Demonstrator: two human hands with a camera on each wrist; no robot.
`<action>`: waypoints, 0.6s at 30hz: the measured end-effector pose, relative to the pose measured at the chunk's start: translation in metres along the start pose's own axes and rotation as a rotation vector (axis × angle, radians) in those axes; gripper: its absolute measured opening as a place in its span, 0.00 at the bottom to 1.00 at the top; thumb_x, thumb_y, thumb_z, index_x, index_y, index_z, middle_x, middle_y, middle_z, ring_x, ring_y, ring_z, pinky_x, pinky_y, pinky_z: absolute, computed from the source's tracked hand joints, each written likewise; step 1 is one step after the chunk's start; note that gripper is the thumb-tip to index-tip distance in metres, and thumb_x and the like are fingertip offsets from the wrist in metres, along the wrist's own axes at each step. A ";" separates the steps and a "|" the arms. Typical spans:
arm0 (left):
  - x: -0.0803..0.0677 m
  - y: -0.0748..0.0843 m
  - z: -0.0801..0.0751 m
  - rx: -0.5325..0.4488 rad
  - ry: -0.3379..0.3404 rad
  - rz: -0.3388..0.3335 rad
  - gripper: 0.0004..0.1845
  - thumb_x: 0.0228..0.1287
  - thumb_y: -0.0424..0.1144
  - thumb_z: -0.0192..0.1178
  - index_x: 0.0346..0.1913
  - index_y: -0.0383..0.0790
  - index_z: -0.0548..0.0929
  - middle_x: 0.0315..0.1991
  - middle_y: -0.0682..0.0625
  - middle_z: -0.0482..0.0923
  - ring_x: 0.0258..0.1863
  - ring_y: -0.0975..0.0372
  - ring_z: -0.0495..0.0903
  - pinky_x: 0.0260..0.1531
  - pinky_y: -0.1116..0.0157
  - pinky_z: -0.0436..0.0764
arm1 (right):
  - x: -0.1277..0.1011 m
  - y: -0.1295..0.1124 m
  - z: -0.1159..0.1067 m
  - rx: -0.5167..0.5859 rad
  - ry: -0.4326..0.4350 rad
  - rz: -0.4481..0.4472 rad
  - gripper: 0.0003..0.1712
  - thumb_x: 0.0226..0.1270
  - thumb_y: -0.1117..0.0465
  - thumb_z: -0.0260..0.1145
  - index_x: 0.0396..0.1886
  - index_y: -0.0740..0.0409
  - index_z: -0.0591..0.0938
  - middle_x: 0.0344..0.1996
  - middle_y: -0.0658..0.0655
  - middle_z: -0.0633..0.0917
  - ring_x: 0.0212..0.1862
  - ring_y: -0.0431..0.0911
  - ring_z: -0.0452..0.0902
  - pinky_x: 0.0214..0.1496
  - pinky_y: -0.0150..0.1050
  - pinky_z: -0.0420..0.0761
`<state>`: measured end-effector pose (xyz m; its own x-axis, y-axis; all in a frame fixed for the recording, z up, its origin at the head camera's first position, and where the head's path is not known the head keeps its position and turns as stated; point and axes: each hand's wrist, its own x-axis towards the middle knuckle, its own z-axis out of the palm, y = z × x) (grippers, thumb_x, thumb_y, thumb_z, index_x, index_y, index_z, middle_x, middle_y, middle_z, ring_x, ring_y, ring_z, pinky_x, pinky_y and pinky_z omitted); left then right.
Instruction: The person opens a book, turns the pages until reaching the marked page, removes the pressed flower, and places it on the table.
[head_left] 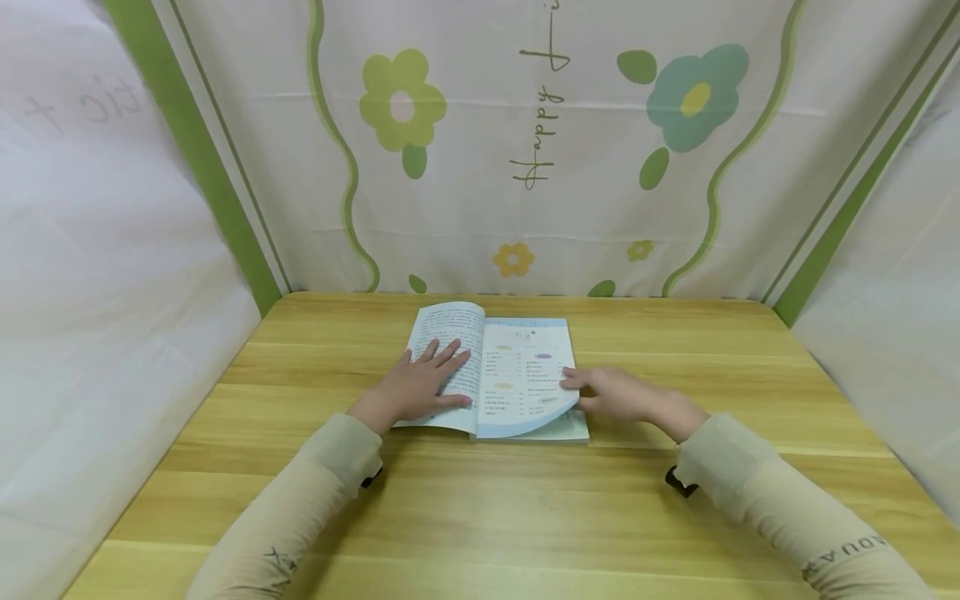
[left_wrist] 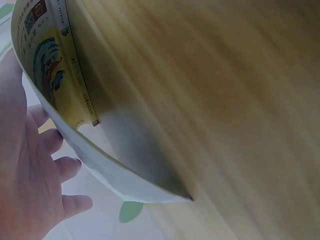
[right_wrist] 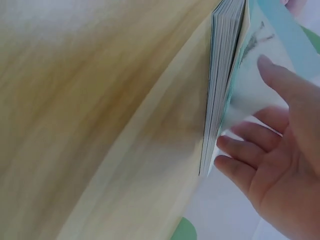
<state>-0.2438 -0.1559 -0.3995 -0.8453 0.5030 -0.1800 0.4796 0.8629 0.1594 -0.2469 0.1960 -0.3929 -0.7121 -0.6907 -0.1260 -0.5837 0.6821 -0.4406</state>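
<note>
A thin paperback book (head_left: 495, 375) lies open near the back edge of the counter (head_left: 525, 517), about midway between its side edges. The left hand (head_left: 420, 387) rests flat on the left-hand page, fingers straight and spread, pressing the paper down. The right hand (head_left: 615, 393) has the outer edge of the right-hand page pinched between thumb and fingers, and the page (head_left: 525, 379) is lifted off the stack in a soft curve. The page turn looks only begun: the sheet is raised at its outer edge but not yet past upright, so carrying it across and flattening it are left.

The pages are white, thin and flexible, printed with small text and pastel ovals; the cover (left_wrist: 47, 75) is glossy with bright print. The counter is smooth, pale wood-grain. Flower-patterned cloth (head_left: 525, 150) hangs behind it.
</note>
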 end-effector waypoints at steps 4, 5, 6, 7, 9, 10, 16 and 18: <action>0.001 0.000 0.000 0.013 -0.004 -0.004 0.48 0.71 0.72 0.47 0.84 0.53 0.48 0.84 0.50 0.38 0.81 0.44 0.37 0.72 0.34 0.46 | 0.004 0.000 0.001 0.043 0.051 0.041 0.22 0.75 0.59 0.67 0.63 0.66 0.82 0.70 0.69 0.71 0.72 0.66 0.65 0.70 0.60 0.67; 0.001 0.000 0.000 0.015 -0.007 -0.006 0.48 0.71 0.72 0.47 0.84 0.53 0.47 0.84 0.51 0.38 0.81 0.45 0.37 0.72 0.34 0.46 | 0.005 -0.001 0.002 0.061 0.062 0.052 0.22 0.75 0.57 0.67 0.62 0.65 0.83 0.70 0.69 0.72 0.72 0.66 0.65 0.70 0.60 0.67; 0.001 0.000 -0.001 0.015 -0.009 -0.009 0.47 0.71 0.72 0.47 0.84 0.53 0.47 0.84 0.51 0.38 0.81 0.45 0.37 0.72 0.34 0.45 | 0.006 -0.001 0.003 0.072 0.074 0.061 0.21 0.75 0.55 0.67 0.60 0.62 0.85 0.69 0.69 0.73 0.72 0.66 0.65 0.70 0.60 0.67; 0.001 0.000 -0.001 0.014 -0.008 -0.010 0.47 0.72 0.72 0.47 0.84 0.53 0.48 0.84 0.50 0.38 0.81 0.44 0.37 0.72 0.34 0.46 | 0.007 -0.002 0.003 0.085 0.087 0.071 0.20 0.76 0.53 0.66 0.58 0.60 0.87 0.69 0.69 0.72 0.71 0.66 0.66 0.70 0.61 0.67; 0.001 0.001 -0.001 0.014 -0.015 -0.013 0.47 0.72 0.72 0.47 0.84 0.53 0.47 0.84 0.50 0.37 0.81 0.45 0.37 0.72 0.34 0.45 | 0.008 -0.003 0.005 0.115 0.114 0.103 0.20 0.76 0.48 0.65 0.55 0.56 0.89 0.70 0.70 0.70 0.69 0.66 0.70 0.69 0.61 0.69; 0.001 0.001 -0.001 0.014 -0.017 -0.015 0.47 0.72 0.72 0.46 0.84 0.53 0.47 0.84 0.50 0.37 0.81 0.45 0.37 0.72 0.34 0.45 | 0.009 -0.004 0.006 0.131 0.132 0.128 0.23 0.75 0.45 0.65 0.58 0.56 0.87 0.72 0.70 0.68 0.69 0.67 0.69 0.69 0.62 0.69; 0.000 0.002 -0.003 0.007 -0.016 -0.012 0.47 0.72 0.71 0.47 0.84 0.52 0.48 0.84 0.49 0.38 0.81 0.44 0.37 0.72 0.34 0.46 | 0.013 -0.009 0.013 0.296 0.211 0.237 0.59 0.75 0.38 0.62 0.82 0.68 0.41 0.79 0.74 0.43 0.76 0.71 0.49 0.74 0.64 0.55; -0.001 0.002 -0.003 -0.003 -0.015 -0.011 0.47 0.72 0.71 0.48 0.84 0.51 0.49 0.84 0.49 0.39 0.81 0.44 0.38 0.72 0.34 0.46 | 0.014 -0.010 0.014 0.364 0.199 0.232 0.62 0.75 0.39 0.62 0.81 0.68 0.32 0.79 0.74 0.38 0.77 0.70 0.42 0.76 0.64 0.50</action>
<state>-0.2428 -0.1541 -0.3962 -0.8468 0.4945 -0.1960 0.4699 0.8681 0.1600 -0.2454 0.1758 -0.4025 -0.8890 -0.4468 -0.1006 -0.2515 0.6599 -0.7081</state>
